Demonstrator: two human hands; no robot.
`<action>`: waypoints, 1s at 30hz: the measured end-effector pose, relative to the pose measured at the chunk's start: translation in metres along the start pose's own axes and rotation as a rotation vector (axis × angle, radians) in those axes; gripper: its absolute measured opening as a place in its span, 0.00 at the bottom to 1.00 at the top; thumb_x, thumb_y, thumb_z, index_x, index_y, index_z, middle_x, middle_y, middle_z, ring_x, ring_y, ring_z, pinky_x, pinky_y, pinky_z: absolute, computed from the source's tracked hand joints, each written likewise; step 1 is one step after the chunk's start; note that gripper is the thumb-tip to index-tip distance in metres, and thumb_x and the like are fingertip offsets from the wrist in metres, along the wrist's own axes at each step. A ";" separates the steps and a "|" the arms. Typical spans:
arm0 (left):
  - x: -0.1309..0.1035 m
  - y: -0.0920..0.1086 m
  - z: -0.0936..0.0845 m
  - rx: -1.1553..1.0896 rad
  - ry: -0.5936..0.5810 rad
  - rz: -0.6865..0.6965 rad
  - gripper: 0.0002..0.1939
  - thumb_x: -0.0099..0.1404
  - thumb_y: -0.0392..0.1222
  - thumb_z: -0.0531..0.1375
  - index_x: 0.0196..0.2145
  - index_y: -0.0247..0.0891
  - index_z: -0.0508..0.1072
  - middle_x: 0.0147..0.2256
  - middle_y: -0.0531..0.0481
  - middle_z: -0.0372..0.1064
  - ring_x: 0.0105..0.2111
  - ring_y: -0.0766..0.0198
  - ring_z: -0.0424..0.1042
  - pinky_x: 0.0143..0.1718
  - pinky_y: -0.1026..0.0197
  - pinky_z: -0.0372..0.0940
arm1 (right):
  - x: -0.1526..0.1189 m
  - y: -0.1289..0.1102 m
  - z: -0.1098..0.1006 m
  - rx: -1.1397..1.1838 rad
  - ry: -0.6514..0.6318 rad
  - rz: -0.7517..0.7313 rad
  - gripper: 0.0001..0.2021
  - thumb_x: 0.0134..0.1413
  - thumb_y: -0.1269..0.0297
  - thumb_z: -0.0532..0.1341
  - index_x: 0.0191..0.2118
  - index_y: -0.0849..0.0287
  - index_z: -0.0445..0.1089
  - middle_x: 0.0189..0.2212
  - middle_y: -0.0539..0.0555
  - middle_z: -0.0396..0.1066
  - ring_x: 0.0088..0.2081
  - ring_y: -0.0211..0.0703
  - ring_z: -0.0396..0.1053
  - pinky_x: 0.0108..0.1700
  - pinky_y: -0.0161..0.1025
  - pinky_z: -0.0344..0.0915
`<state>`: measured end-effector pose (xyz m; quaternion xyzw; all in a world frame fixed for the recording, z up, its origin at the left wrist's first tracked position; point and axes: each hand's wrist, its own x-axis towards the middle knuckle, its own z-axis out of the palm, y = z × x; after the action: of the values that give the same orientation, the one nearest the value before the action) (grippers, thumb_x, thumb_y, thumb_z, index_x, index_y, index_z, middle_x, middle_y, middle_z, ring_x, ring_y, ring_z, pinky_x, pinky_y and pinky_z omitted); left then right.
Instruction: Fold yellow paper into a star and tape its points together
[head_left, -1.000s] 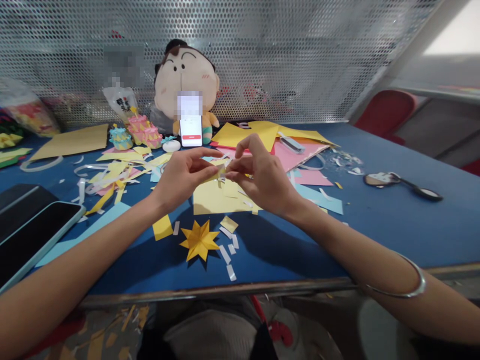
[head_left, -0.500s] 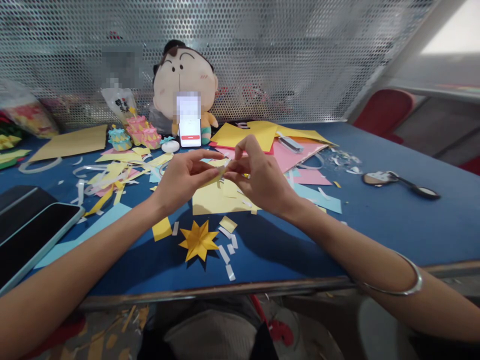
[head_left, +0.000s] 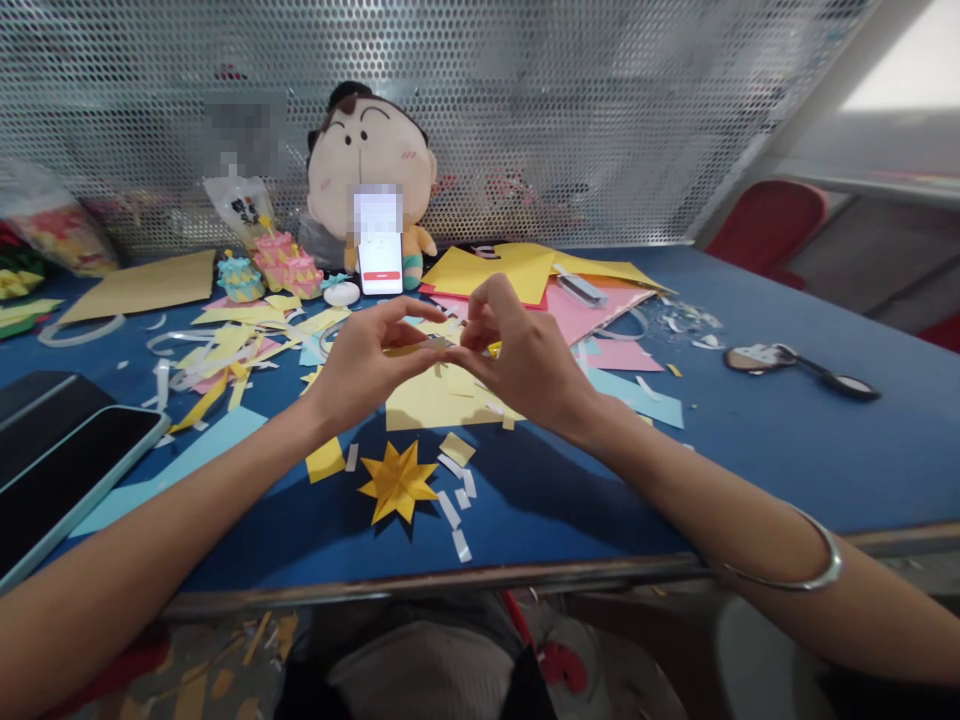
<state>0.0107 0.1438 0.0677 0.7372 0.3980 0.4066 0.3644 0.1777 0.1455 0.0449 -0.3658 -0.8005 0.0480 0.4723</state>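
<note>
My left hand and my right hand meet above the middle of the table, both with thumb and fingers pinched. Between their fingertips is a small piece of pale yellow paper, mostly covered by the fingers. Beneath the hands lies a larger pale yellow paper sheet. Nearer to me, a folded golden-yellow paper star rests on the blue table. White paper strips are scattered just right of the star, and a yellow paper square lies to its left.
A lit phone leans on a plush doll at the back. Paper sheets and a stapler lie behind my right hand. Another phone is at left; paper scraps spread behind it. A black-handled tool lies right.
My thumbs have come together on the small pale yellow paper, which now shows less between the fingers. My right fingers have shifted slightly; the things on the table stay put.
</note>
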 end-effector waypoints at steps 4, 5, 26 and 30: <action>0.001 0.000 0.001 -0.168 0.010 -0.060 0.15 0.51 0.39 0.66 0.38 0.35 0.71 0.26 0.52 0.73 0.29 0.64 0.73 0.32 0.64 0.64 | 0.001 0.001 0.002 0.319 -0.033 0.114 0.15 0.49 0.73 0.59 0.32 0.52 0.49 0.24 0.45 0.70 0.25 0.36 0.71 0.26 0.34 0.66; 0.001 0.000 0.001 -0.192 0.019 -0.076 0.15 0.50 0.39 0.66 0.38 0.35 0.72 0.25 0.52 0.73 0.28 0.65 0.73 0.32 0.63 0.64 | 0.001 0.001 0.002 0.373 -0.038 0.137 0.15 0.48 0.74 0.58 0.32 0.52 0.49 0.24 0.44 0.70 0.25 0.35 0.71 0.26 0.34 0.65; -0.001 -0.003 0.006 -0.353 0.138 -0.197 0.09 0.44 0.43 0.70 0.23 0.37 0.79 0.24 0.50 0.74 0.27 0.66 0.67 0.31 0.62 0.61 | 0.000 -0.005 0.001 -0.205 0.104 -0.153 0.06 0.54 0.71 0.57 0.28 0.62 0.69 0.23 0.53 0.71 0.25 0.38 0.67 0.29 0.35 0.62; -0.003 -0.003 0.010 -0.344 0.195 -0.172 0.08 0.45 0.43 0.69 0.24 0.37 0.79 0.25 0.50 0.75 0.26 0.67 0.69 0.31 0.63 0.62 | -0.002 -0.005 0.005 -0.269 0.109 -0.176 0.07 0.54 0.72 0.55 0.29 0.63 0.70 0.24 0.54 0.72 0.26 0.39 0.68 0.29 0.35 0.61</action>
<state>0.0177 0.1403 0.0597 0.5848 0.4174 0.5052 0.4781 0.1719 0.1422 0.0432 -0.3563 -0.8018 -0.1208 0.4643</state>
